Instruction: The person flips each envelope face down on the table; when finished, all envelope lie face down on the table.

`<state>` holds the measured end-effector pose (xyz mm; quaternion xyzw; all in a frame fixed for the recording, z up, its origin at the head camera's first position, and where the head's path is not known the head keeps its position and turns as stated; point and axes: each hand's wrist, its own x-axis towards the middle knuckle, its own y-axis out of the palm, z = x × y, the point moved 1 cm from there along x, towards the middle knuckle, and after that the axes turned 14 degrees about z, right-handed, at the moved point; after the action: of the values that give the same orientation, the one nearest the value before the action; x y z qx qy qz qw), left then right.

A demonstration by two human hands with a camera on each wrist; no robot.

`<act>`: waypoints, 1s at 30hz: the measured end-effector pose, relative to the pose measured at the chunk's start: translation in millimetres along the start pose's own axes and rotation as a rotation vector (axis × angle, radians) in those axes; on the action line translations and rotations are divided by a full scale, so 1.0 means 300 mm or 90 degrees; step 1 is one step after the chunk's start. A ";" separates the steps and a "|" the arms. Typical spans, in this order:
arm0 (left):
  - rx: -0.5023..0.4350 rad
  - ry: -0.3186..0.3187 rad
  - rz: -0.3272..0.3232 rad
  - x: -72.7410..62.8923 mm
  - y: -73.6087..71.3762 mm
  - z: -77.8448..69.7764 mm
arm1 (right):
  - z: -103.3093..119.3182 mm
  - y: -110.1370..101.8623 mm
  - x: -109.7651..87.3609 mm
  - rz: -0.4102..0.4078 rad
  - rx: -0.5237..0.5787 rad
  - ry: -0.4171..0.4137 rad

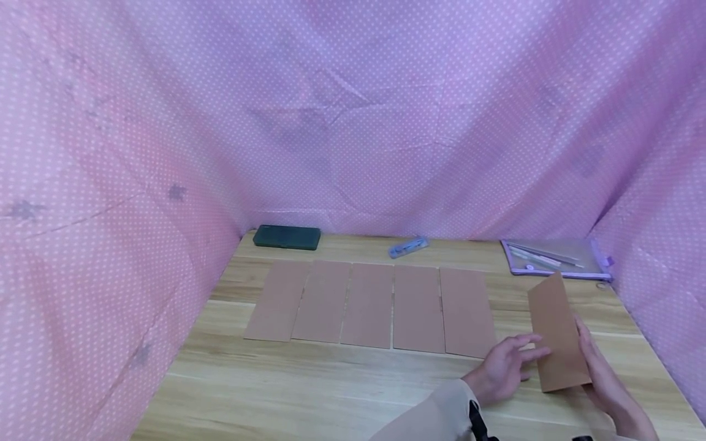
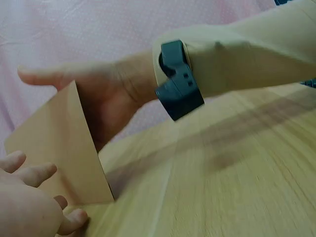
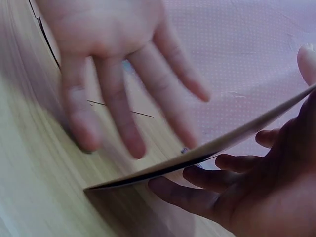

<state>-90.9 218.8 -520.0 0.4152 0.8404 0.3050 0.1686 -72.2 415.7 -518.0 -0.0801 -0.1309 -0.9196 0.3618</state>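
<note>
A brown rectangular card (image 1: pixel 557 340) stands tilted on its edge at the right of the table, its lower edge close to the wood. The right hand (image 1: pixel 603 373) supports it from behind, palm and extended fingers (image 3: pixel 197 192) along its back. In the left wrist view the right thumb (image 2: pixel 42 76) sticks out past the card's upper edge. The left hand (image 1: pixel 504 370) is on the card's other side, fingers spread, with fingertips (image 1: pixel 540 353) right at its face. Several similar brown cards (image 1: pixel 366 306) lie in a row to the left.
A dark green case (image 1: pixel 287 237) lies at the back left of the wooden table (image 1: pixel 265 392). A small blue packet (image 1: pixel 409 247) is at the back middle. At the back right lies a purple-edged zip pouch (image 1: pixel 557 258) with pens inside. Pink dotted cloth (image 1: pixel 353 122) surrounds the table.
</note>
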 end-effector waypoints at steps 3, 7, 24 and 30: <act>0.001 -0.009 -0.018 -0.003 -0.011 0.010 | 0.001 -0.005 -0.007 -0.052 -0.084 0.041; -0.003 -0.014 -0.022 -0.010 -0.015 0.016 | 0.002 -0.008 -0.013 -0.105 -0.151 0.087; 0.005 -0.065 -0.006 -0.026 0.005 0.023 | 0.045 0.020 0.011 -0.219 -0.427 0.203; 0.024 -0.066 0.004 -0.028 0.009 0.030 | 0.066 0.007 -0.008 -0.234 -0.511 0.258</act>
<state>-79.6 216.6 -524.7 0.4365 0.8347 0.2676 0.2029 -67.9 421.7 -499.4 -0.0079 0.2955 -0.9431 0.1522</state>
